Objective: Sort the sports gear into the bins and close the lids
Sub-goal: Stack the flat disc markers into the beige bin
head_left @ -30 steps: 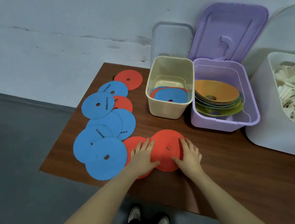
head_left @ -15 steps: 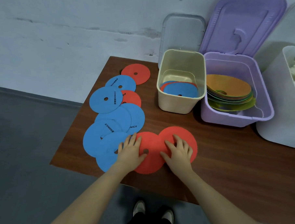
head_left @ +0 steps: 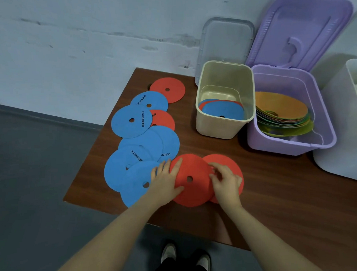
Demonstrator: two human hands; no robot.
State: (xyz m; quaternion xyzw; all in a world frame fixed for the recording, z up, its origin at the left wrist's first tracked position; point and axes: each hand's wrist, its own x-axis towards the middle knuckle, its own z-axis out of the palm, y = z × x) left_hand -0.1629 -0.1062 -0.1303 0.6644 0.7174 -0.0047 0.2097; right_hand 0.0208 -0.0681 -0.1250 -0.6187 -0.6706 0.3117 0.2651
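Note:
Two red discs overlap at the table's front: one (head_left: 193,193) lies on top, the other (head_left: 225,161) peeks out to its right. My left hand (head_left: 165,182) rests flat on the top disc's left edge, fingers straight. My right hand (head_left: 225,181) curls its fingers at that disc's right edge and pinches it. Several blue discs (head_left: 132,122) and two more red discs (head_left: 171,86) lie in a row to the left. A beige bin (head_left: 218,130) holds blue and red discs. A purple bin (head_left: 286,148) holds a stack of orange and green discs.
The purple lid (head_left: 301,27) stands open against the wall, and a clear lid (head_left: 226,39) leans behind the beige bin. A white bin (head_left: 337,149) stands at the right edge. Brown table (head_left: 278,192) surface shows at the front right; its left and front edges drop to the floor.
The two red discs have come apart from a stack into an overlap. My left hand shifted onto the left disc, and my right hand's fingers curled at its edge.

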